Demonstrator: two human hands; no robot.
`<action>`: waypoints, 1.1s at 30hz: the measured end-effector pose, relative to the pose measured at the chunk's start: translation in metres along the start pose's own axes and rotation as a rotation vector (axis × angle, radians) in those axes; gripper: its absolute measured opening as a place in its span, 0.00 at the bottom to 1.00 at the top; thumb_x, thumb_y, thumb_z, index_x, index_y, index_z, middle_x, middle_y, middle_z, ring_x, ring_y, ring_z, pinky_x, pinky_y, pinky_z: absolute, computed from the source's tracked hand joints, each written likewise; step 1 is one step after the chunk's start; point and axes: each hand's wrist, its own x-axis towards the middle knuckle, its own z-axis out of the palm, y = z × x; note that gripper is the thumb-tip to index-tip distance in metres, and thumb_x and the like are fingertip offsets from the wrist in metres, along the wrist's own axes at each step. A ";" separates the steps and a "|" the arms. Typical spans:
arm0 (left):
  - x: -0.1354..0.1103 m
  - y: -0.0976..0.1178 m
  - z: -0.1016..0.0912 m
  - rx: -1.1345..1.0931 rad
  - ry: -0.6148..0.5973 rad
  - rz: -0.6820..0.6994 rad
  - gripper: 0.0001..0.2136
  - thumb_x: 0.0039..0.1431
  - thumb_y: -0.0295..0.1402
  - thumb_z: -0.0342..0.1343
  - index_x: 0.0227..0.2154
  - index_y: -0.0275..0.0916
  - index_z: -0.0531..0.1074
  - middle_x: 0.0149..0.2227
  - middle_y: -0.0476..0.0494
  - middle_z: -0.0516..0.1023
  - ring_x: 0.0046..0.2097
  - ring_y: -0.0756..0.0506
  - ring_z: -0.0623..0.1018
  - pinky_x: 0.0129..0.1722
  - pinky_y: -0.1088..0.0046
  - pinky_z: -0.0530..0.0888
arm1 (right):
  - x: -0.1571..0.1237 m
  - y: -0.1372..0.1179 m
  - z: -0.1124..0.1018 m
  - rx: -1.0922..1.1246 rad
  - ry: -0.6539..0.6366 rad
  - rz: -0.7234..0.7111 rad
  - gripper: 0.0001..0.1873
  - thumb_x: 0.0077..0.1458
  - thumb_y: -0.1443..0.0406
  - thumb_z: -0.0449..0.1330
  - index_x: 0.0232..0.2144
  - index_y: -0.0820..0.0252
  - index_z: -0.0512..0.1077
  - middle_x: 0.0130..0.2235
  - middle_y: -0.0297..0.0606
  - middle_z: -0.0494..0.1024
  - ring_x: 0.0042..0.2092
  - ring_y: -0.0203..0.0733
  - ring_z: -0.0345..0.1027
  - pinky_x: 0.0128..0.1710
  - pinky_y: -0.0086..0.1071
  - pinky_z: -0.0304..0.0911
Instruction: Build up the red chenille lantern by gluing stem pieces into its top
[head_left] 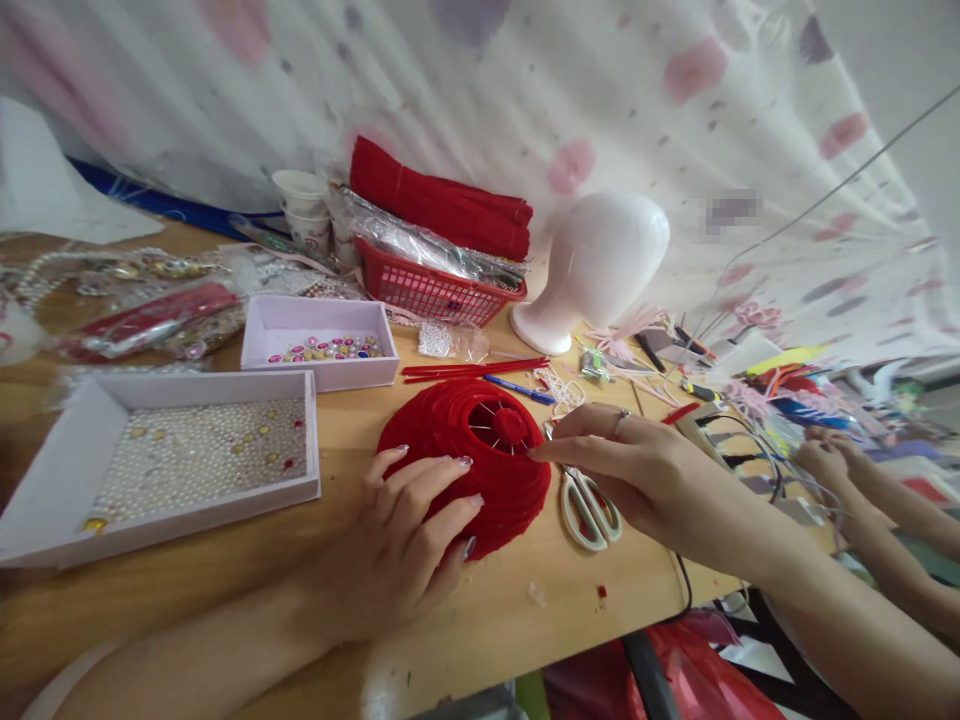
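Observation:
A red fuzzy dome (pixel 480 500), coiled in rows around thin wire spokes, sits on the wooden table in front of me. Its round opening shows the spokes and a red centre disc (pixel 510 426). My left hand (pixel 416 515) lies on the dome's near left side, fingers spread over the coils. At the right rim of the opening, the thumb and index finger of my right hand (pixel 626 465) are pinched together; what is between them is hidden. White-handled scissors (pixel 589 510) lie beneath and beside that hand. Behind the dome are red fuzzy stems (pixel 472 370) and a blue pen (pixel 519 389).
On the left stand a white box of pearl beads (pixel 311 435) and a smaller box of gems (pixel 321 376). A red basket (pixel 442 285) and white foam head (pixel 592 260) stand behind. Tools and cables clutter the right, where another person's hands (pixel 825 458) show.

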 end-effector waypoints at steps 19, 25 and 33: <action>0.008 -0.007 -0.005 0.029 -0.043 -0.102 0.17 0.60 0.30 0.59 0.52 0.37 0.66 0.57 0.30 0.64 0.57 0.34 0.68 0.58 0.47 0.65 | 0.017 0.034 0.015 0.295 0.088 -0.158 0.20 0.61 0.81 0.50 0.43 0.66 0.79 0.42 0.42 0.74 0.44 0.32 0.71 0.43 0.24 0.67; 0.009 -0.010 -0.004 0.064 -0.069 -0.152 0.18 0.63 0.34 0.59 0.54 0.44 0.66 0.59 0.29 0.59 0.59 0.32 0.66 0.56 0.43 0.65 | 0.016 0.041 0.021 0.342 0.127 -0.167 0.20 0.61 0.81 0.51 0.42 0.63 0.79 0.44 0.42 0.76 0.47 0.34 0.72 0.45 0.26 0.69; 0.009 -0.014 -0.006 0.070 -0.125 -0.196 0.23 0.62 0.37 0.58 0.60 0.44 0.64 0.61 0.29 0.58 0.60 0.29 0.65 0.56 0.42 0.66 | 0.015 0.043 0.020 0.363 0.084 -0.146 0.18 0.63 0.79 0.52 0.42 0.62 0.79 0.47 0.43 0.78 0.49 0.32 0.74 0.49 0.22 0.68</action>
